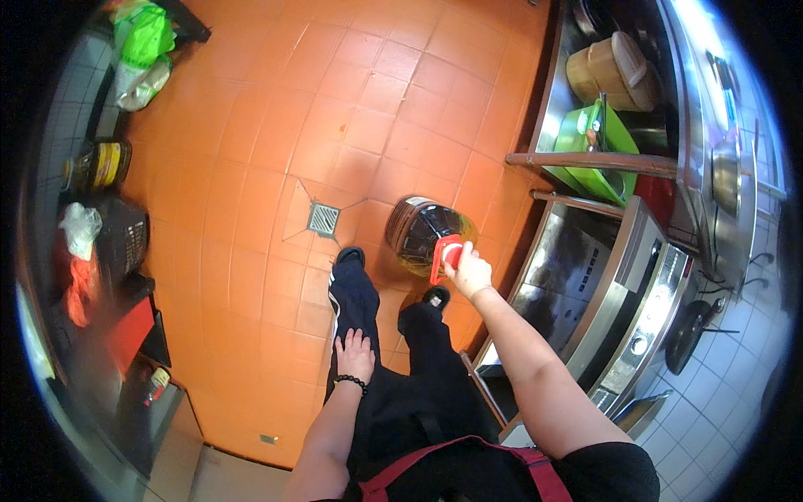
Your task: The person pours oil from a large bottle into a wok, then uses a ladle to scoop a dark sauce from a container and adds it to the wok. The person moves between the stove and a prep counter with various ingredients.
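Note:
A large clear plastic jug of dark oil point(421, 229) stands on the orange tiled floor, in front of my feet. At its top, my right hand point(469, 270) has its fingers on the red cap and handle point(446, 254); how far they wrap round the cap is partly hidden. Resting flat on the dark trousers at the knee is my left hand point(356, 356), fingers a little spread, with nothing in it and a black bead bracelet at the wrist.
A floor drain point(324, 219) lies left of the jug. Steel kitchen units point(627, 314) line the right side, with a green basin point(580, 141) and a wooden bucket point(605, 72) on a shelf. Another oil bottle point(108, 164) and a black crate point(125, 235) stand at the left.

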`<state>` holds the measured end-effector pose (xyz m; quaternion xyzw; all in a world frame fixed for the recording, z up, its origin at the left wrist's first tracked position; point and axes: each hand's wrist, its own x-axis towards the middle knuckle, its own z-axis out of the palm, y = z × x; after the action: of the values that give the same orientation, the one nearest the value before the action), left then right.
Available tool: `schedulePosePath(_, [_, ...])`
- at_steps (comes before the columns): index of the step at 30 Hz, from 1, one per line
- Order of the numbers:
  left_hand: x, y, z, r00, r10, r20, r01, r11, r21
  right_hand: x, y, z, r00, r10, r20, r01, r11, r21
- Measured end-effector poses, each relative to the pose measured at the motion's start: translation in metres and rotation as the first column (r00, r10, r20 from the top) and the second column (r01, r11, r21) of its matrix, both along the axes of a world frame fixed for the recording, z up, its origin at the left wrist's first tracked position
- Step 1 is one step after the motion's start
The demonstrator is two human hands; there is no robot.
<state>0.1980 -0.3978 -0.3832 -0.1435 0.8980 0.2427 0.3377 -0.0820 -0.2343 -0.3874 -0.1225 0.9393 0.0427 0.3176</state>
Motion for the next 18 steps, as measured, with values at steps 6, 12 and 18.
schedulePosePath(6, [-0.001, 0.010, 0.001, 0.998, 0.051, -0.025, -0.051, 0.999, -0.004, 0.014, -0.010, -0.015, 0.619, -0.782, 0.067, 0.782, 0.607, -0.139])
schedulePosePath(12, [-0.004, 0.020, 0.002, 0.989, 0.132, -0.062, -0.135, 0.990, -0.048, 0.030, 0.011, 0.001, 0.347, -0.875, 0.337, 0.937, 0.304, -0.174])
schedulePosePath(18, [0.024, 0.029, -0.005, 0.974, 0.220, -0.043, -0.223, 0.972, -0.072, 0.025, 0.016, 0.011, 0.986, -0.052, -0.157, 0.020, 0.980, -0.196])
